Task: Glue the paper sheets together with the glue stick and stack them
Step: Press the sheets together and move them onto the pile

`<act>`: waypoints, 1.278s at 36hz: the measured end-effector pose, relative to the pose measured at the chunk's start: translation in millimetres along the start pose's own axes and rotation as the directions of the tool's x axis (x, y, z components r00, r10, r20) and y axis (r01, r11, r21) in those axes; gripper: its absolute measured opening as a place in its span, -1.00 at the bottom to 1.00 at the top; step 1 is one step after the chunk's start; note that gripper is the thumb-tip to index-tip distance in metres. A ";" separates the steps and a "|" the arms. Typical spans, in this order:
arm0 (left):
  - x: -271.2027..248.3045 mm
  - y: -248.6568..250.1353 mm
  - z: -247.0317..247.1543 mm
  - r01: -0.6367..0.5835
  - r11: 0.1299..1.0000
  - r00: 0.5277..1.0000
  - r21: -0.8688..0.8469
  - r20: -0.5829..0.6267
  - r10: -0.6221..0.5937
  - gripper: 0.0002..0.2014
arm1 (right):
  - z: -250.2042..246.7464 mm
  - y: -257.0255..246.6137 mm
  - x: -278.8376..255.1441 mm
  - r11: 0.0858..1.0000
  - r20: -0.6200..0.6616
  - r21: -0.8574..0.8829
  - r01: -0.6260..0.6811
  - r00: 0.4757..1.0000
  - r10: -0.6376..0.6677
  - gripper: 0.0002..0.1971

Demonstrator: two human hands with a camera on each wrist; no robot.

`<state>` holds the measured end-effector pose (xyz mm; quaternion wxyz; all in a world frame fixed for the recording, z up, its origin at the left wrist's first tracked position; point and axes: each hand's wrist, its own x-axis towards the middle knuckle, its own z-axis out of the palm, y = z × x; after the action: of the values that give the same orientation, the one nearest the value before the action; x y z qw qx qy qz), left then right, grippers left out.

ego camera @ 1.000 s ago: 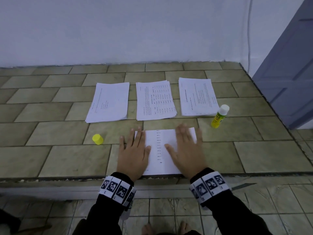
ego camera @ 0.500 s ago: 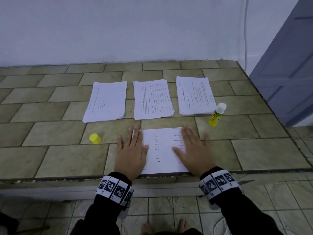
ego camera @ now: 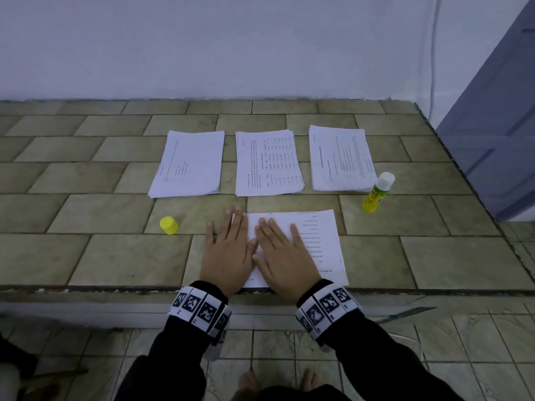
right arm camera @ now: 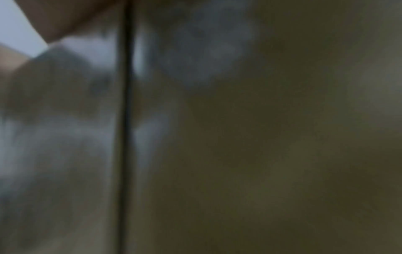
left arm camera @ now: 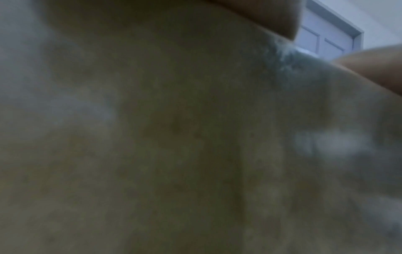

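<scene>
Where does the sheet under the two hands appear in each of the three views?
Head: the sheet lies at the near edge of the tiled ledge, below the middle paper stack.
Left wrist: too blurred to tell it apart.
Right wrist: too blurred; pale smears only.
Shared landmark: the blue-grey door, also at the left wrist view's upper right; the right wrist view shows none.

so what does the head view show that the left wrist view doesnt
Only the head view shows both hands, left hand and right hand, pressed flat on the printed white paper sheet, plus three white paper stacks behind it, the uncapped yellow glue stick standing upright and its loose yellow cap. Only the left wrist view shows a close blurred underside of a finger. Both share the tan tiled surface and the grey-blue door.
</scene>
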<state>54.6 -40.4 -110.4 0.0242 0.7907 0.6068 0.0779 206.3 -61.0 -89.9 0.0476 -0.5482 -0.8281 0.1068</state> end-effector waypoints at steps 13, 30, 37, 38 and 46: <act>-0.3 2.4 -3.4 0.036 0.998 0.997 -0.048 0.068 -0.033 -0.23 | -15.2 80.3 -28.5 0.948 -0.046 -0.058 -0.311 0.950 0.309 -0.12; -2.0 4.6 -8.9 0.045 0.998 0.994 -0.032 0.099 -0.041 -0.25 | -8.1 58.2 -24.2 0.974 -0.055 -0.030 -0.226 0.973 0.224 -0.16; -2.3 5.1 -8.3 0.064 0.996 0.993 -0.056 0.101 -0.058 -0.20 | -22.2 83.7 -39.2 0.938 0.010 -0.042 -0.345 0.938 0.345 -0.13; -2.5 5.2 -8.5 0.066 0.996 0.992 -0.059 0.107 -0.060 -0.20 | -24.2 82.7 -38.7 0.936 0.026 -0.030 -0.350 0.936 0.350 -0.16; -2.5 7.8 -15.3 0.068 0.998 0.982 -0.017 0.175 -0.064 0.03 | -72.2 67.6 -41.1 0.910 -0.080 0.293 -0.294 0.941 0.329 -0.54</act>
<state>59.1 -45.7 -94.5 0.0890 0.7735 0.6273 0.0143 297.4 -64.3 -33.7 0.1589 -0.6670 -0.7020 0.1927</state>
